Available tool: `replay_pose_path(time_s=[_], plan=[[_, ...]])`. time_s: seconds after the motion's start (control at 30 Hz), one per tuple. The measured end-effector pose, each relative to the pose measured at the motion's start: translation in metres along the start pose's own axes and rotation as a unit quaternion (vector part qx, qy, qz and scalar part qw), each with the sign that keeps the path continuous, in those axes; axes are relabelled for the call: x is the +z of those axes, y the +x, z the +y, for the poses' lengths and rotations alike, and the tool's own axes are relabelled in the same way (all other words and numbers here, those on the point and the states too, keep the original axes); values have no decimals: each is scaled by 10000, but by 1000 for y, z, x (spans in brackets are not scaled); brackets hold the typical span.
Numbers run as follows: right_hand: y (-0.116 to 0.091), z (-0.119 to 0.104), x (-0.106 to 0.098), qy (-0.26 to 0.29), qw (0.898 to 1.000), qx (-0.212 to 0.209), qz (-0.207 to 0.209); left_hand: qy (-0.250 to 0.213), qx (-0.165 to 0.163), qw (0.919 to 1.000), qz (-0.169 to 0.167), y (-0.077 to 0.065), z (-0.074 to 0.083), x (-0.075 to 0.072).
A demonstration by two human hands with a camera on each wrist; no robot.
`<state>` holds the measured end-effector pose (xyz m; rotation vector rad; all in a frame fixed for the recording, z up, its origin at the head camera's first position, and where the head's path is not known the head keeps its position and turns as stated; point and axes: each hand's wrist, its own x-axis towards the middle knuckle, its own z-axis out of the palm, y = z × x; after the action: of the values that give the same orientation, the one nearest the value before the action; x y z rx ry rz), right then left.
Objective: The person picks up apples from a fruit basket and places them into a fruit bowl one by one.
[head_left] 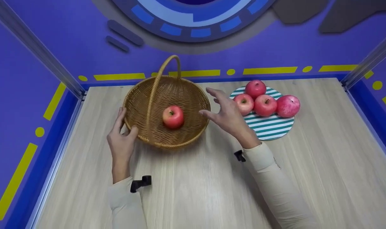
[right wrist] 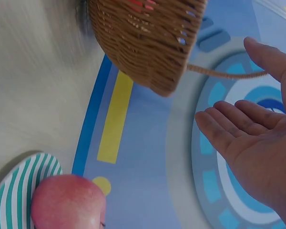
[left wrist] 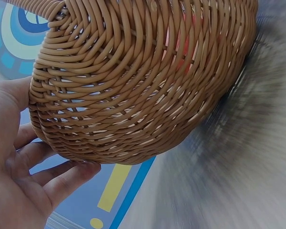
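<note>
A brown wicker basket (head_left: 175, 146) with a tall arched handle stands left of the middle of the table, one red apple (head_left: 173, 117) inside it. My left hand (head_left: 120, 141) holds the basket's left side, its thumb near the front rim and its fingers against the outer wall. In the left wrist view, that hand (left wrist: 19, 157) meets the wicker (left wrist: 124, 105) at the rim. Over the basket's right rim hovers my right hand (head_left: 229, 117), fingers extended, thumb spread, nothing held. Its bare palm (right wrist: 262, 152) shows in the right wrist view, apart from the basket.
To the right lies a round green-and-white striped plate (head_left: 269, 131). Several red fruits, such as an apple (head_left: 265, 105) and a darker mottled one (head_left: 288, 106), sit on it close together. Blue patterned panels (head_left: 212, 60) stand behind the wooden table (head_left: 193, 190) and along its sides.
</note>
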<state>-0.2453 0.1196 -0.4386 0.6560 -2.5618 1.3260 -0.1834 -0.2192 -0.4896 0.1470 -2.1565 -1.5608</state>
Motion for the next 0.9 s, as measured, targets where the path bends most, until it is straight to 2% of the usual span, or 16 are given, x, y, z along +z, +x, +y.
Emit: replay_pose_path(time_s=[0.4, 0.57, 0.7, 0.9], plan=[[18, -10, 25, -303, 9965, 94, -775, 27, 18, 10000, 57, 1, -1, 1], [27, -13, 35, -243, 9929, 356, -1113, 10, -49, 10000, 70, -2, 16, 1], [34, -13, 43, -232, 9919, 216, -1227, -76, -98, 9999, 16, -6, 30, 0], [42, -14, 56, -347, 9901, 96, -1353, -144, -172, 9997, -15, -8, 34, -1]])
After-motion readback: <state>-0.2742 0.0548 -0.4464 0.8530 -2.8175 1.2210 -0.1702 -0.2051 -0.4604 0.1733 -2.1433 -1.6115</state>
